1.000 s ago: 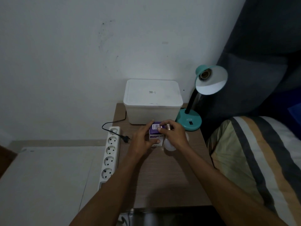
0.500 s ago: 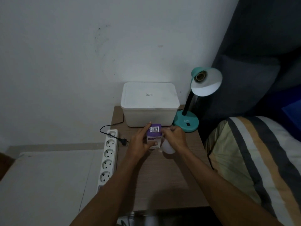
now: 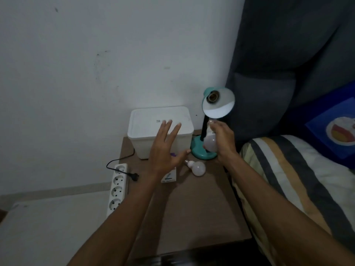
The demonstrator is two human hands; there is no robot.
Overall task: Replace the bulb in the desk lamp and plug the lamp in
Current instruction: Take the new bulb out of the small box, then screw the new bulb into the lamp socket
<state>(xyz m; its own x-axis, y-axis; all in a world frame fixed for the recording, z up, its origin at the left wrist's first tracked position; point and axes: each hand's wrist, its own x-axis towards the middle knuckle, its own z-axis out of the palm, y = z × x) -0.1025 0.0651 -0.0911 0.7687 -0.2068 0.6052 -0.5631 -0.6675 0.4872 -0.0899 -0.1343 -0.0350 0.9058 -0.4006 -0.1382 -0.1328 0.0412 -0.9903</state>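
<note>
A teal desk lamp stands at the table's back right, its shade tilted toward me with the socket bare. My right hand holds a white bulb just below the shade, base pointing up. My left hand hovers open above the bulb box, which lies on the table. A second white bulb lies on its side beside the box. The lamp's black plug rests loose next to a white power strip.
A white lidded plastic bin sits against the wall behind my left hand. The brown table ends at a bed with a striped cover on the right. A dark padded headboard rises behind the lamp.
My right hand has lifted a bulb from the box up toward the lamp shade. My left hand let go of the box and opened. Another bulb now lies uncovered on the table.
</note>
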